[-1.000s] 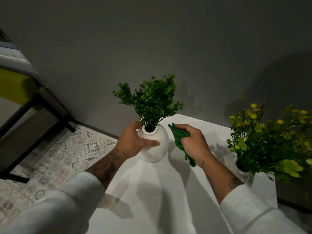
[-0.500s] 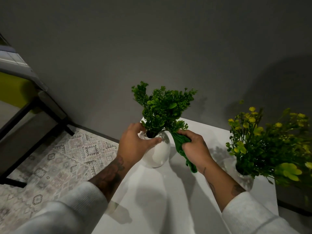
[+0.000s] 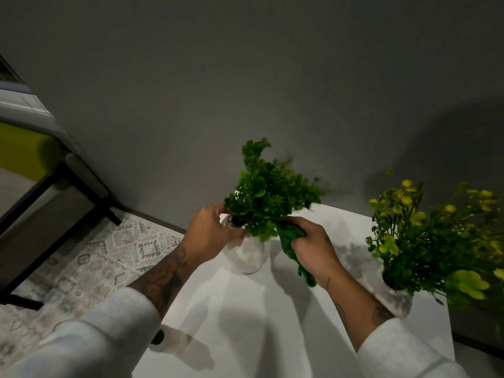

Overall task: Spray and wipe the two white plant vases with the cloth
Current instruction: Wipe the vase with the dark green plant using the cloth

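A round white vase [image 3: 251, 255] with a bushy green plant [image 3: 268, 197] sits tilted to the right on the white table [image 3: 245, 323]. My left hand [image 3: 210, 236] grips its neck and upper left side. Just right of the vase, my right hand [image 3: 313, 245] holds a bunched green cloth [image 3: 293, 241]; the cloth's top is behind the leaves and its tail hangs below my wrist. A second white vase [image 3: 396, 298] with yellow-flowered greenery [image 3: 436, 233] stands at the table's right edge, mostly hidden by its leaves.
A white object with a dark top [image 3: 166, 342] peeks out under my left sleeve at the table's left edge. A grey wall [image 3: 245, 91] backs the table. On the left lie a patterned rug [image 3: 103, 260] and a dark-framed piece of furniture [image 3: 51, 186].
The vase has tipped so its plant swings to the right, over the cloth. My right hand with the cloth has stayed beside the vase.
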The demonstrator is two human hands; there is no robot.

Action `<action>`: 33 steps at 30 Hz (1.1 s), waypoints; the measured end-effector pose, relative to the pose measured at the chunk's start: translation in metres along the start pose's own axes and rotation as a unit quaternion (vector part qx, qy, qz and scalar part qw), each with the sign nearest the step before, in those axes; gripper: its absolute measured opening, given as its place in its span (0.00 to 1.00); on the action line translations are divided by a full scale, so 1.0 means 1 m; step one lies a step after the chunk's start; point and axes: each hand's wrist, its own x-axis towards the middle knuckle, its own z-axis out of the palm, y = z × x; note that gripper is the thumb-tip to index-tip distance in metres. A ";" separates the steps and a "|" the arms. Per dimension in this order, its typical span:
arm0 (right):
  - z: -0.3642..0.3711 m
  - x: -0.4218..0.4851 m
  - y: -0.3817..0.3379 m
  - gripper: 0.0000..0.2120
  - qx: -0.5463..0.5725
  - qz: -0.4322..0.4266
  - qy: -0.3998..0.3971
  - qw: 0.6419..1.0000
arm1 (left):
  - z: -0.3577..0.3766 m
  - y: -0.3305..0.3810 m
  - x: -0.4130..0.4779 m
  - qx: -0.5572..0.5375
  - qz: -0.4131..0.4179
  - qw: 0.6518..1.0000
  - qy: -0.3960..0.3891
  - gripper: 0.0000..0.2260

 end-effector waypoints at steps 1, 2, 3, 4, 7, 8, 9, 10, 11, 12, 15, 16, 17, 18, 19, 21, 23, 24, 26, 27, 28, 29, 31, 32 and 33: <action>0.001 0.000 0.001 0.27 -0.002 0.007 0.000 1.000 | 0.000 -0.001 0.000 -0.003 -0.005 1.000 -0.007 0.18; 0.002 0.000 0.002 0.23 -0.001 0.013 0.004 1.000 | 0.002 -0.001 -0.001 -0.007 -0.009 1.000 -0.009 0.17; 0.002 -0.001 0.003 0.19 0.001 0.016 0.011 1.000 | 0.004 0.000 -0.001 -0.007 -0.004 1.000 -0.005 0.19; 0.003 -0.002 0.003 0.16 0.003 0.016 0.017 1.000 | 0.007 0.002 -0.003 -0.012 0.011 1.000 0.003 0.24; 0.004 -0.005 0.003 0.23 0.009 0.013 0.002 1.000 | 0.018 0.011 -0.007 -0.077 0.073 0.994 0.039 0.38; 0.004 -0.007 0.003 0.28 0.010 0.009 -0.004 1.000 | 0.021 0.012 -0.008 -0.087 0.081 0.992 0.048 0.39; 0.004 -0.008 0.002 0.30 0.012 0.005 -0.006 1.000 | 0.024 0.012 -0.008 -0.083 0.080 0.991 0.061 0.36; 0.003 -0.009 0.001 0.31 0.016 0.005 -0.004 1.000 | 0.026 0.012 -0.007 -0.069 0.074 0.992 0.077 0.32; 0.002 -0.010 0.001 0.32 0.021 0.010 -0.001 1.000 | 0.027 0.012 -0.007 -0.056 0.068 0.992 0.094 0.28; 0.001 -0.010 0.001 0.32 0.022 0.013 0.002 1.000 | 0.027 0.011 -0.006 -0.058 0.065 0.990 0.112 0.25; -0.001 -0.010 0.001 0.32 0.023 0.014 0.005 1.000 | 0.024 0.012 -0.006 -0.115 0.016 0.977 0.177 0.20; -0.001 -0.010 0.001 0.33 0.024 0.016 0.003 1.000 | 0.023 0.014 -0.005 -0.136 -0.020 0.970 0.203 0.18; -0.001 -0.009 0.000 0.33 0.027 0.017 0.001 1.000 | 0.022 0.014 -0.002 -0.154 -0.054 0.961 0.223 0.17; -0.002 -0.008 0.000 0.33 0.029 0.017 -0.001 0.999 | 0.023 0.012 0.000 -0.160 -0.076 0.957 0.231 0.16; -0.002 -0.008 -0.001 0.33 0.030 0.015 -0.001 0.999 | 0.023 0.011 0.001 -0.151 -0.081 0.959 0.225 0.15; -0.002 -0.005 -0.004 0.33 0.033 0.004 0.001 0.999 | 0.025 0.010 0.001 -0.104 -0.061 0.973 0.197 0.14; 0.000 -0.002 -0.006 0.33 0.035 -0.005 0.000 0.999 | 0.027 0.008 -0.001 -0.072 -0.051 0.974 0.209 0.13; 0.001 -0.001 -0.007 0.33 0.036 -0.008 -0.001 0.999 | 0.028 0.008 -0.002 -0.069 -0.053 0.970 0.225 0.14; 0.003 0.000 -0.010 0.34 0.031 -0.019 -0.007 0.999 | 0.029 0.007 -0.004 -0.056 -0.053 0.967 0.243 0.14; 0.005 0.001 -0.010 0.34 0.028 -0.026 -0.011 0.999 | 0.029 0.006 -0.005 -0.037 -0.050 0.969 0.240 0.14; 0.006 0.002 -0.011 0.33 0.024 -0.034 -0.015 0.999 | 0.029 0.006 -0.005 -0.026 -0.046 0.971 0.235 0.14; 0.008 0.002 -0.011 0.33 0.021 -0.042 -0.019 0.999 | 0.027 0.005 -0.006 -0.024 -0.043 0.972 0.231 0.14; 0.011 0.002 -0.013 0.33 0.014 -0.056 -0.022 0.998 | 0.023 0.005 -0.004 -0.029 -0.036 0.973 0.227 0.13; 0.013 0.002 -0.013 0.33 0.010 -0.060 -0.023 0.998 | 0.022 0.004 -0.004 -0.029 -0.034 0.974 0.221 0.13; 0.015 0.002 -0.013 0.33 0.008 -0.064 -0.025 0.998 | 0.021 0.004 -0.003 -0.031 -0.036 0.976 0.212 0.13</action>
